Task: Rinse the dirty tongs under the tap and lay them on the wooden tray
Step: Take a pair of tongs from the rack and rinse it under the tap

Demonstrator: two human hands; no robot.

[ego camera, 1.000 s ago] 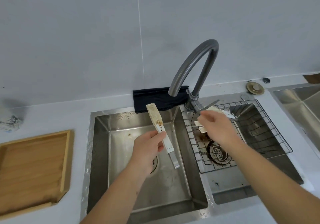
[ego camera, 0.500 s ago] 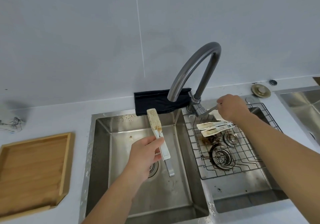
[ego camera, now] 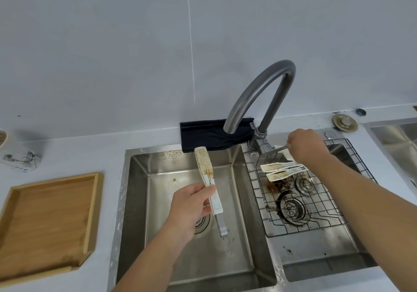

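Head view: left hand [ego camera: 191, 203], fingers [ego camera: 208, 189] curled tight around one stained white tongs [ego camera: 208, 179], held upright over the left sink basin [ego camera: 140, 201]. Right hand [ego camera: 308, 148] fingers closed on the tap [ego camera: 259, 95] lever. Second tongs [ego camera: 282, 171] lies on wire rack [ego camera: 316, 221]. One wooden tray [ego camera: 49, 221] on desk [ego camera: 90, 156], left.

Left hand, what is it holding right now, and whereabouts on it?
The left hand holds stained white tongs around the lower handle part, with the dirty tip pointing up toward the tap and the metal end hanging below the hand.
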